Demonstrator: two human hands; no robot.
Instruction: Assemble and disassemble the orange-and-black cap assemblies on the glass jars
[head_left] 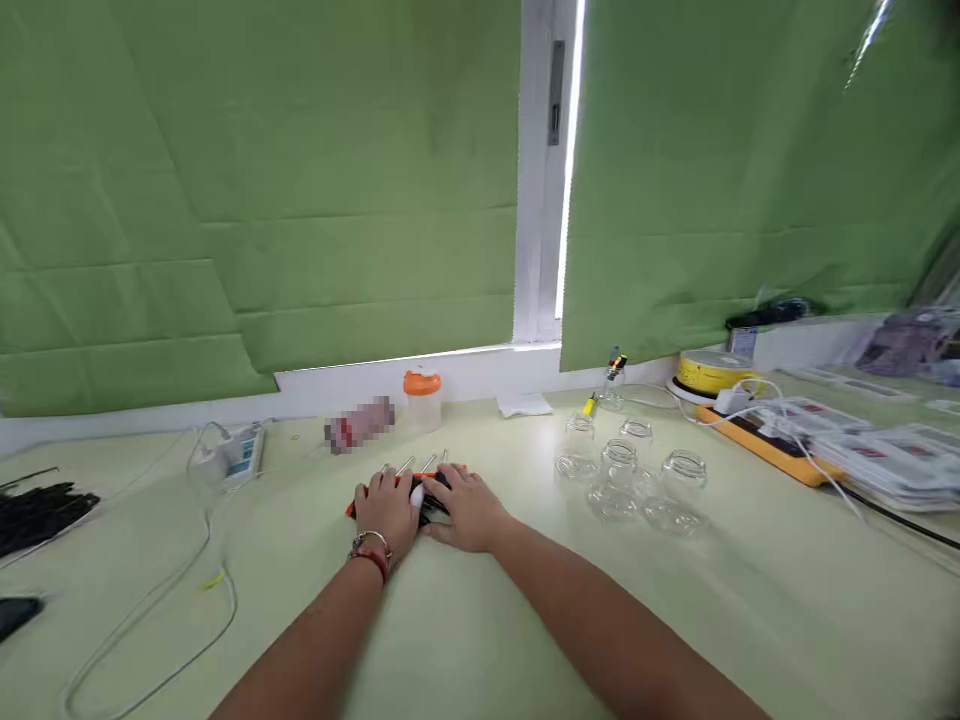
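A low black and orange holder lies on the table in front of me, with several thin metal rods sticking out from its far side. My left hand, with bracelets at the wrist, rests over its left part, fingers curled onto it. Over the right part is my right hand, fingers on top and thumb along the near side. A small white piece shows between the hands. Both hands hide much of the holder, so its exact kind is unclear.
Several glass jars stand to the right. Behind are an orange-lidded cup and a blurred pink item. A white cable and power strip lie left; an orange power strip lies right.
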